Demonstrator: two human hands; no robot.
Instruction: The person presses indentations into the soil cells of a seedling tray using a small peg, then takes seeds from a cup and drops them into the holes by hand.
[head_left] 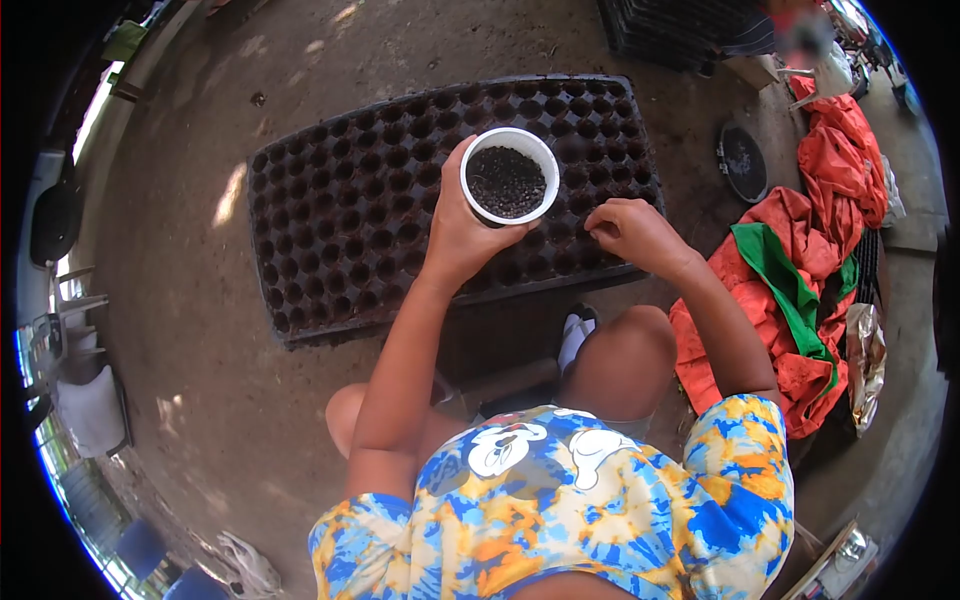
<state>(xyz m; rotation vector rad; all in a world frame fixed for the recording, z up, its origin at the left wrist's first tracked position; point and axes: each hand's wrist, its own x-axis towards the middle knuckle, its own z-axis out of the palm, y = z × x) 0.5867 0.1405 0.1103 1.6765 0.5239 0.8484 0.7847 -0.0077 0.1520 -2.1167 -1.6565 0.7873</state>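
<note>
My left hand [460, 235] is wrapped around a white cup [552, 170], thumb and fingers on its outer wall. Small dark seeds [506, 182] lie inside the cup. Under both hands a black seedling tray [340, 215] with rows of round cells rests on the ground; dark soil shows in its cells. To the right of the cup, my right hand [635, 235] hovers above the tray's right part, its fingers curled and pinched together. What it holds, if anything, is too small to make out.
Red cloth or sheeting [770, 215] with a green piece [785, 285] lies heaped at my right. Behind it sits a round black container [742, 162]. Stacked black trays [670, 30] stand at the far side. White chairs [85, 400] are at the left edge.
</note>
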